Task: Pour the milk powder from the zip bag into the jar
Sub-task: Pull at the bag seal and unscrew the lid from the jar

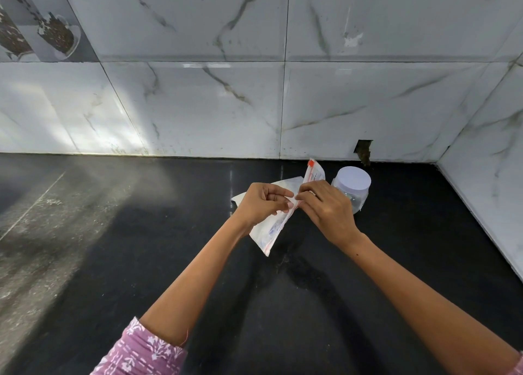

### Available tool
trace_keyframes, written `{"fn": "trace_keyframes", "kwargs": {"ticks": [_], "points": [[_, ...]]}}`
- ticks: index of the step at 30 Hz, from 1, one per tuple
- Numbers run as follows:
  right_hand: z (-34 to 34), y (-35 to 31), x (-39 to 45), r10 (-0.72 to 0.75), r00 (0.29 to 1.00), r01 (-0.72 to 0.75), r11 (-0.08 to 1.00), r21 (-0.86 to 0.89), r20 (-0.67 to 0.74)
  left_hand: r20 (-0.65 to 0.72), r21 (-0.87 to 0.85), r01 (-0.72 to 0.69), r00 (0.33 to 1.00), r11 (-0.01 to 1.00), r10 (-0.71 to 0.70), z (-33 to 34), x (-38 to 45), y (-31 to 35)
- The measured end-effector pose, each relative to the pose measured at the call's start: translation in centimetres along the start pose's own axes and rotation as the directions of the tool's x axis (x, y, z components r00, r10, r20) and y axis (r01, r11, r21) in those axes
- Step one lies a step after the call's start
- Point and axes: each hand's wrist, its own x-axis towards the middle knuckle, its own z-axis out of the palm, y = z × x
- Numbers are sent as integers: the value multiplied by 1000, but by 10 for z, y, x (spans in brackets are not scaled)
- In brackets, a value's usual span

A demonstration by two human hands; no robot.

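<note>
Left hand (261, 205) and right hand (325, 207) both pinching bag (271, 230) seal; lidded jar (353, 188) just beside.

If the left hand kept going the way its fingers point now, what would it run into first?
The left hand points rightward across the zip bag it pinches; the right hand, fingertips facing, comes first, though depth is unclear.
</note>
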Motion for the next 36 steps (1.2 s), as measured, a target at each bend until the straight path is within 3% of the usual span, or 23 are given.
{"fn": "trace_keyframes", "kwargs": {"ticks": [8,12,17,23,29,32,36], "points": [[-6,8,0,-16,1000,15,1000,-24,-17,-93,-27,-8,996,1000,5,7,-1,5],[-16,11,1,-119,990,124,991,-52,77,-162,162,-141,972,977,168,0,0,9],[-26,11,-3,-136,971,150,987,-61,197,-63,610,-256,927,750,369,-4,-7,10],[-32,9,-13,-74,952,99,993,-68,298,48,861,-214,937,461,345,-2,-23,3],[-36,2,-27,70,921,-30,993,-110,383,63,854,-247,923,458,379,-3,-42,7],[-34,0,-29,224,924,-197,974,-115,311,120,868,-280,920,411,373,3,-49,7],[-33,-1,-35,418,854,-419,906,-68,309,120,877,-269,925,398,359,11,-52,3]]}}
